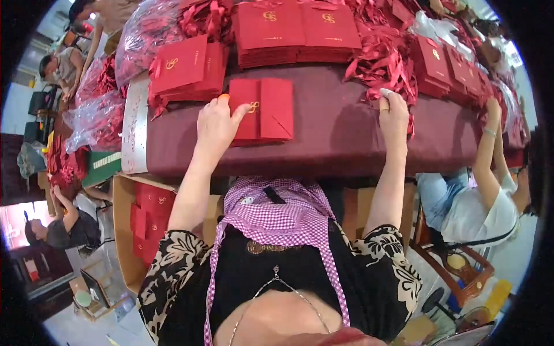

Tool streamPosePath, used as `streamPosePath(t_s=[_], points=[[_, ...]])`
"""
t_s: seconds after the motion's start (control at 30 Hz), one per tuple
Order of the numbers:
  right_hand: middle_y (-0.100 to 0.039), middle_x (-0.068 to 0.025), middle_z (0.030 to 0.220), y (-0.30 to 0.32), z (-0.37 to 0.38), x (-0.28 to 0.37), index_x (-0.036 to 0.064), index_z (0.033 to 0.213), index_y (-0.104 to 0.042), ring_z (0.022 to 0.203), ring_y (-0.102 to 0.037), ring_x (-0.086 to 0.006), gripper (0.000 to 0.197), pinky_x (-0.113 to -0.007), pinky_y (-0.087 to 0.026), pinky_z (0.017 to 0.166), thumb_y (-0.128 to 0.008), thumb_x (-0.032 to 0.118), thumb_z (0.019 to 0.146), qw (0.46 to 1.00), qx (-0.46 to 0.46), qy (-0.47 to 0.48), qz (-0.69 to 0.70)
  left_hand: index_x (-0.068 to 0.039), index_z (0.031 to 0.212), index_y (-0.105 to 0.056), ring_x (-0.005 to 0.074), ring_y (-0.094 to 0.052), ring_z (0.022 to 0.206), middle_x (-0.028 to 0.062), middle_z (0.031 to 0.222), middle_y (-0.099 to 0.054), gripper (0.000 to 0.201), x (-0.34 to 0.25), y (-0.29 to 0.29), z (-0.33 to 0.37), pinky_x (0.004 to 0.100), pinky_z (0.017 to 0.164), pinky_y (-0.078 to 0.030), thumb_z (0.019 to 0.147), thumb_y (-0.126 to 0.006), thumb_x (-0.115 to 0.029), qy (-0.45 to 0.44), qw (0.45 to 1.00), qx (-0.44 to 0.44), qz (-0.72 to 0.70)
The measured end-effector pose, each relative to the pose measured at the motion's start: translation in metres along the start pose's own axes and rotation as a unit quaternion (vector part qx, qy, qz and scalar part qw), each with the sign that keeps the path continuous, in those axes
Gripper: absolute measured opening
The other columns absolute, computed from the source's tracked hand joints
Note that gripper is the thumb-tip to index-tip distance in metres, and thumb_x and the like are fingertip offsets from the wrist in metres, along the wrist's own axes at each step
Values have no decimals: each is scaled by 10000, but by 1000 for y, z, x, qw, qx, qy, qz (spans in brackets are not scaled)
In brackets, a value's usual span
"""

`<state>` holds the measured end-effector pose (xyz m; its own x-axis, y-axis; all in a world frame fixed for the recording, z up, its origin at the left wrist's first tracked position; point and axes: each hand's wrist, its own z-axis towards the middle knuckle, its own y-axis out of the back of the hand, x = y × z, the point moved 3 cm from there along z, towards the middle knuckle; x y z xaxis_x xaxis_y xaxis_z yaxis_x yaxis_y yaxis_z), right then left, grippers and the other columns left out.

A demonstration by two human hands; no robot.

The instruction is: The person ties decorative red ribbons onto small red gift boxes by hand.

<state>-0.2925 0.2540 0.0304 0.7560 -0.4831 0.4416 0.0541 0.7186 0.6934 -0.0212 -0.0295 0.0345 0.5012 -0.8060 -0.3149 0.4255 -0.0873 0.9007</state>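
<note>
Flat red paper bags [276,115] with a gold print lie on the dark red cloth in front of me, the top one partly folded with a diagonal crease. My left hand [214,126] rests at their left edge, its thumb stretched over the top bag and apart from the fingers. An orange cover shows on one of its fingertips. Further right, my right hand [393,115] reaches into the lower end of a heap of red ribbons [384,66], fingers and thumb pinched together on ribbon. One of its fingertips looks whitish.
Stacks of red bags [268,29] stand along the far side, and another stack [182,66] at left. Clear plastic sacks [144,37] bulge beyond it. A cardboard box [122,230] with red bags sits below the table [329,135]. A co-worker's arm [487,144] reaches in at right.
</note>
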Motion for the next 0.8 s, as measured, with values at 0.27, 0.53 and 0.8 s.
streamPosePath(t_s=[0.27, 0.53, 0.8], points=[[-614, -110, 992, -11, -26, 0, 103, 1104, -641, 934, -559, -314, 310, -430, -433, 829, -685, 151, 802, 995, -20, 11, -101, 60, 1051, -578, 363, -620, 774, 206, 809, -629, 469, -2, -15, 0, 422, 703, -496, 767, -753, -270, 91, 992, -6, -90], [-578, -40, 940, -38, -15, 2, 137, 887, -661, 922, -534, -278, 132, -432, -421, 803, -692, 179, 766, 987, 12, 82, -134, 28, 951, -624, 248, -655, 724, 165, 780, -663, 285, 13, -27, 2, 354, 665, -510, 763, -728, -159, 180, 950, -6, -256], [-642, -72, 1030, -38, -5, 84, 83, 887, -648, 1031, -560, -280, 148, -403, -408, 899, -700, 65, 750, 979, -13, 170, 111, 48, 934, -615, 63, -548, 643, 25, 716, -626, 164, -6, -36, -3, 233, 561, -437, 793, -656, -24, 199, 868, 41, -453]])
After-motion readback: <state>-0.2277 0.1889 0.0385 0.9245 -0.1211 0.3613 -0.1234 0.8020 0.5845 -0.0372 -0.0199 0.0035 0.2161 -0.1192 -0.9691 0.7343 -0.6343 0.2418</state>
